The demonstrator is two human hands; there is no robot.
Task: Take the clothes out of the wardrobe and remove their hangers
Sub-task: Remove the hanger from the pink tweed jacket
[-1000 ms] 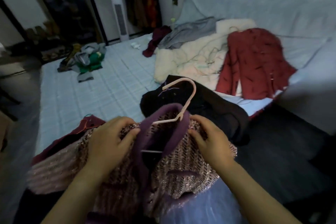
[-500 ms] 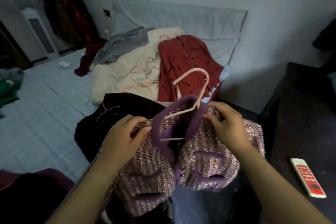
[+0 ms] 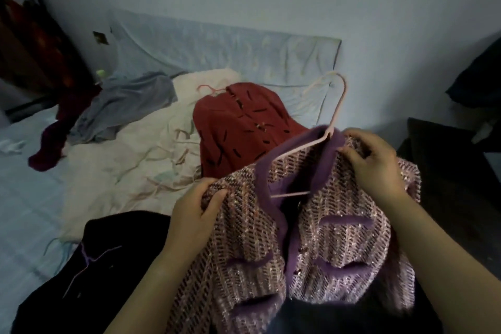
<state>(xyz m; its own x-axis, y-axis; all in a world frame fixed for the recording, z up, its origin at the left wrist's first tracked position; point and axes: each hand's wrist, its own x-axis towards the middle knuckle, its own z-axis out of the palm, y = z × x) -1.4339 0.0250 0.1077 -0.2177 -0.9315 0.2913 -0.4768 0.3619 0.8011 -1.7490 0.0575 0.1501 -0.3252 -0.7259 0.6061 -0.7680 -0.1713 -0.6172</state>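
Note:
I hold up a pink tweed jacket (image 3: 339, 247) with purple trim, still on its pale pink hanger (image 3: 337, 114), whose hook sticks up above the collar. My left hand (image 3: 195, 214) grips the jacket's left shoulder. My right hand (image 3: 371, 163) pinches the fabric at the right shoulder, next to the collar. A red patterned garment (image 3: 244, 133) lies on the bed behind, a pink hanger hook (image 3: 208, 88) showing at its neck. A black garment (image 3: 89, 274) with a thin purple hanger lies at the lower left.
The bed (image 3: 29, 198) carries a cream quilt (image 3: 141, 160), a grey garment (image 3: 119, 108) and a dark red one (image 3: 51, 144). A blue-covered headboard (image 3: 217, 46) stands against the wall. Clothes hang on a rack (image 3: 24, 35) at far left. Dark furniture (image 3: 455, 171) stands at right.
The view has swung right and up toward the headboard. Both hands have lifted the jacket and spread its shoulders apart; the left hand has slid out to the shoulder's edge.

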